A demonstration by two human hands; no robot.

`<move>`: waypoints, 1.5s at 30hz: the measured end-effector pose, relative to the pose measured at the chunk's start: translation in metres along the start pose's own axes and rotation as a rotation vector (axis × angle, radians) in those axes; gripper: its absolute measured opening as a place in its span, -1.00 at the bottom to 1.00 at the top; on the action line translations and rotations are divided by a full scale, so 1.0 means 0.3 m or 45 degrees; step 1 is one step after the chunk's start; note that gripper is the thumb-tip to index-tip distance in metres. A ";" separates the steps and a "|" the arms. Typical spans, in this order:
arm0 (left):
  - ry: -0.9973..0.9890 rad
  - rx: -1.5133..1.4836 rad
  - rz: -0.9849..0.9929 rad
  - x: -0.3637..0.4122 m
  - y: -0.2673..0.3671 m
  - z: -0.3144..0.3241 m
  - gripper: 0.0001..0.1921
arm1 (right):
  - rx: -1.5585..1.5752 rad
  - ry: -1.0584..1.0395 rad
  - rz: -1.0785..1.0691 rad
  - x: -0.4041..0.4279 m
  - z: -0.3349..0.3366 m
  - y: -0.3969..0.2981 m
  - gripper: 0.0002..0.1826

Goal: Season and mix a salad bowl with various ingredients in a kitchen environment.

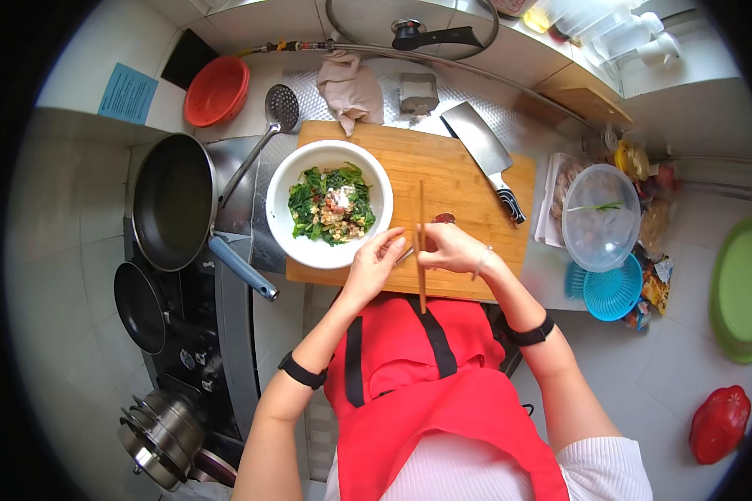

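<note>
A pair of wooden chopsticks [422,275] stands nearly upright in the picture, gripped by my right hand [446,248]. My left hand [376,258] is just left of them, at the lower right rim of a white bowl [279,241], its thumb and fingers slightly apart and nothing seen between them. Chopped leafy greens [316,194] lie in the bowl, topped with crumbly bits, red seasoning and white powder. Bowl and hands are over a wooden cutting board [407,156]. A spoon [443,218] with dark red on it lies partly hidden behind my right hand.
A cleaver [479,141] rests at the board's right. Left are a slotted ladle [282,108], a frying pan [175,200] and a stove [188,325]. A cloth [349,87] lies behind the board. To the right are a clear plastic lid or bowl [601,228] and a blue basket [614,291].
</note>
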State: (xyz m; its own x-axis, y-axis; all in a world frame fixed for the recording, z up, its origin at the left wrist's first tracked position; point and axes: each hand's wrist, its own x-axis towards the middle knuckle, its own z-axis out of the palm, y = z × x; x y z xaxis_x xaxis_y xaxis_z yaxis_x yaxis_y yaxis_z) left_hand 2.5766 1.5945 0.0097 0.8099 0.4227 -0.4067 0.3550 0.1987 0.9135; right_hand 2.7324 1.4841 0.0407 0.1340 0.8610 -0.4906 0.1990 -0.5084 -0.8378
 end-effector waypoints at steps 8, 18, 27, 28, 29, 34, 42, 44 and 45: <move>0.103 -0.463 -0.210 -0.024 0.040 -0.095 -0.69 | 0.389 -0.603 0.091 0.176 0.073 -0.008 -0.62; 0.270 -0.930 -0.348 -0.037 -0.061 -0.181 -0.75 | 0.530 -0.527 0.335 0.112 0.119 -0.046 -0.65; 0.353 -1.434 -0.300 0.023 -0.019 -0.187 -0.88 | 0.801 0.869 -0.169 -0.023 0.105 -0.219 -0.78; 0.311 -1.487 -0.304 0.029 -0.008 -0.173 -0.88 | 0.617 0.951 -0.280 0.011 0.130 -0.204 -0.79; 0.308 -1.490 -0.309 0.030 0.005 -0.157 -0.88 | 0.430 1.026 -0.390 0.046 0.157 -0.189 -0.79; 0.297 -1.651 -0.270 0.050 -0.013 -0.144 -0.86 | 0.698 1.020 -0.437 0.103 0.229 -0.188 -0.58; 0.235 -1.421 -0.384 0.001 0.008 -0.149 -0.80 | 0.607 0.766 -0.272 0.147 0.154 -0.175 -0.82; 0.339 -1.145 -0.473 -0.027 0.042 -0.169 -0.70 | 0.608 0.809 -0.299 0.148 0.132 -0.173 -0.82; 0.349 -1.153 -0.466 -0.050 0.014 -0.192 -0.70 | 0.617 0.846 -0.330 0.148 0.123 -0.183 -0.82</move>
State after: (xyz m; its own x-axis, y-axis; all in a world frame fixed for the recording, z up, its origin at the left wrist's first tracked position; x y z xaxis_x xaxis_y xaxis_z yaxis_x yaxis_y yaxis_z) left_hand 2.5391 1.6399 0.0191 0.5468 0.3669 -0.7526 -0.0197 0.9043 0.4265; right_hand 2.6917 1.5507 0.0561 0.7122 0.6847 -0.1547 -0.1143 -0.1044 -0.9879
